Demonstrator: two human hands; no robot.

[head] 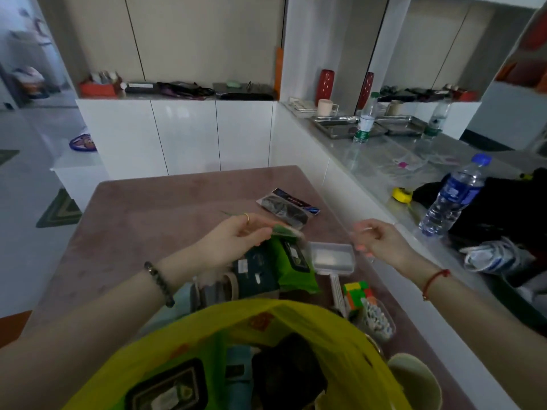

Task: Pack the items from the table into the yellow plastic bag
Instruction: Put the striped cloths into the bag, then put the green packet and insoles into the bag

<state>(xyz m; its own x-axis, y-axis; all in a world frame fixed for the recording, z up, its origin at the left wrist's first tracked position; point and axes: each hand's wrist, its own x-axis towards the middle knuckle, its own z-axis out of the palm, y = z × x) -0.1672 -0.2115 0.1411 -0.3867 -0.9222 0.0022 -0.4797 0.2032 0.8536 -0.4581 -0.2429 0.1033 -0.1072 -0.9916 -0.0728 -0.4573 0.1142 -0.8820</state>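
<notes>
A small green packet (285,230) is pinched by the left hand (236,236); the right hand (376,238) is loosely curled, empty. The yellow plastic bag (310,318) sits nearest, with wipes (291,261), a clear box (333,258) and a puzzle cube (356,294) crowded behind on the bench (142,220). Labels are too blurred to read.

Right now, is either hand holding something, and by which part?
The left hand pinches a small blurred green packet by its near end; the right hand holds nothing visible.
</notes>
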